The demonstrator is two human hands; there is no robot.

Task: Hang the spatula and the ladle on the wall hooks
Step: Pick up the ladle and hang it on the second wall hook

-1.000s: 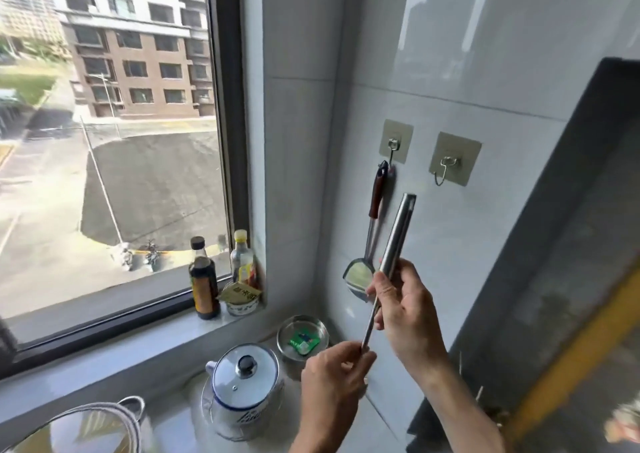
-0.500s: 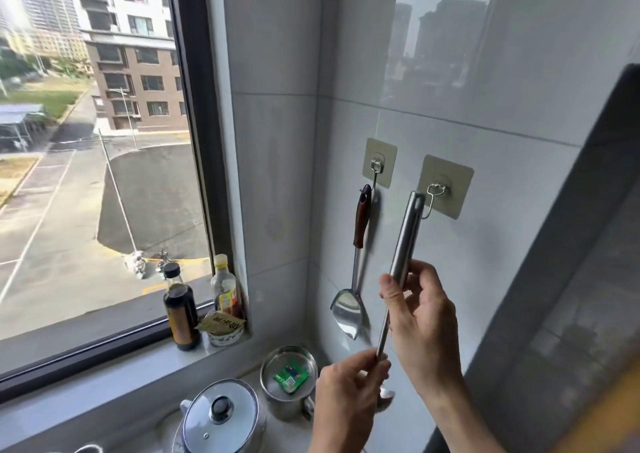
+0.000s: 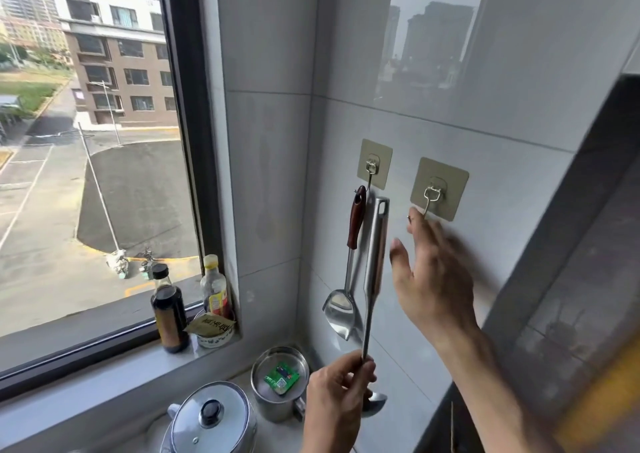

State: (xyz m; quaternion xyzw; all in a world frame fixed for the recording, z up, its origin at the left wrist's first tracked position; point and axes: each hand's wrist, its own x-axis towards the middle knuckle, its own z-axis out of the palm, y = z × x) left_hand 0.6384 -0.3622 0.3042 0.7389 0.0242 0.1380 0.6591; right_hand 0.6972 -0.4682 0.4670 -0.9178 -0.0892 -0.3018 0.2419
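Steel ladle [image 3: 374, 265] upright, thin shaft pinched in left hand [image 3: 337, 397], right hand [image 3: 434, 279] open and empty at right wall hook [image 3: 431, 198], red-handled steel spatula [image 3: 346, 279] hanging on left wall hook [image 3: 371, 168]

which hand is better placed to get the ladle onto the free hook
Left. The left hand already grips the ladle upright beside the empty hook. The right hand is open, fingertips at that hook.

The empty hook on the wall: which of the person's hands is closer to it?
The right hand. Its open fingers reach up to just below the empty hook. The left hand is far lower, pinching the thin stem of the ladle.
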